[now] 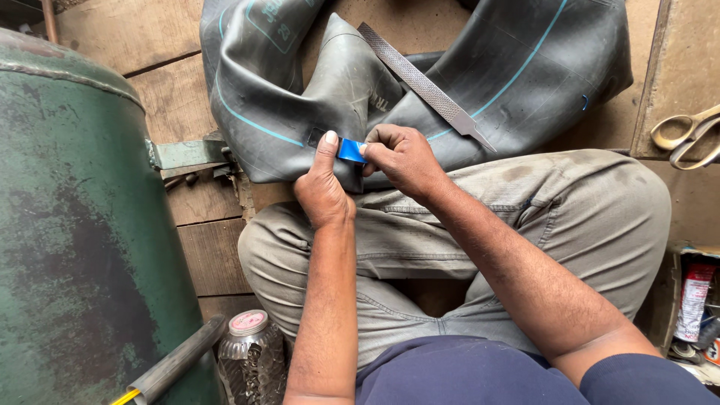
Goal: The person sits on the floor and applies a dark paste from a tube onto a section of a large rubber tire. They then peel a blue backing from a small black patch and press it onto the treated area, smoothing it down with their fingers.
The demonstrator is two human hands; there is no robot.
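Thumbs and fingers of our left hand [322, 187] and right hand [401, 156] pinch a blue patch [350, 150] against the black inner tube [300, 105] on our lap.

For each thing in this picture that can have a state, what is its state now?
Black rubber inner tube: deflated, folded over the knee.
Small blue patch: pinched by both hands against the tube.
Left hand: thumb pressing beside the patch.
Right hand: fingers gripping the patch.
Grey metal file: lying loose on the tube.
Metal scissors: lying on the wooden floor.
Glass jar with pink lid: closed.
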